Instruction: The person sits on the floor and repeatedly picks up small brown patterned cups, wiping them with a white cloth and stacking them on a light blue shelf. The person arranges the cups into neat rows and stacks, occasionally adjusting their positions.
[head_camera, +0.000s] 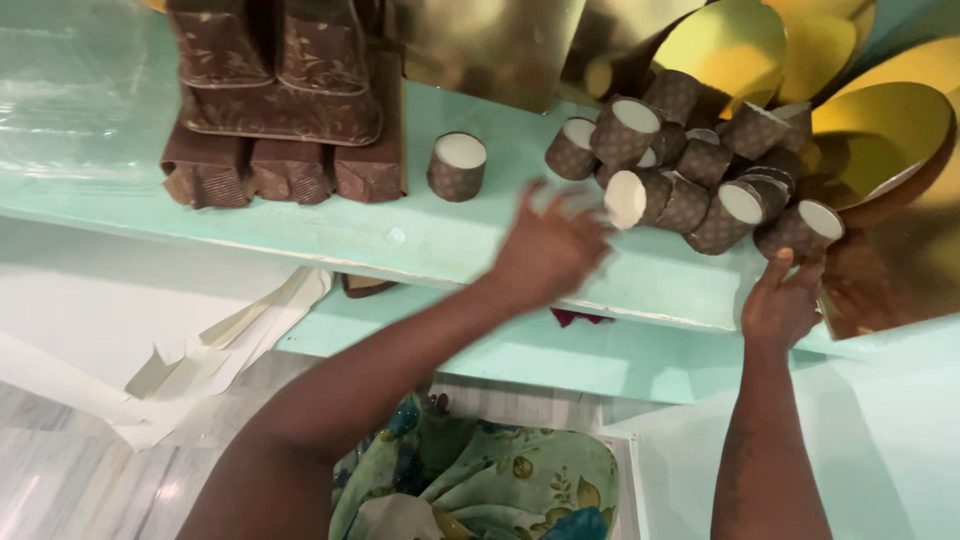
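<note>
nearest, a green floral garment (480, 480) fills the bottom of the view, with torn pale paper strips (200, 370) lying on the grey floor to the left. from there both arms reach up to a pale green shelf (420, 235). the left hand (548, 250) is blurred over the shelf's front part, fingers spread wide and holding nothing, its tips close to a brown patterned paper cup (632, 197) lying on its side at the near edge of the cup pile (700, 160). the right hand (782, 300) sits at the shelf's front edge with its fingers loosely open, fingertips touching the cup at the pile's right end (805, 228); it does not grip it. judging by how things lie, the sorting is barely begun: one single cup (457, 165) stands upright apart to the left, while most cups lie jumbled on their sides. farther left, brown patterned rectangular baking moulds (280, 100) are stacked in tidy rows, and behind the pile lean round gold cake boards (880, 130).
</note>
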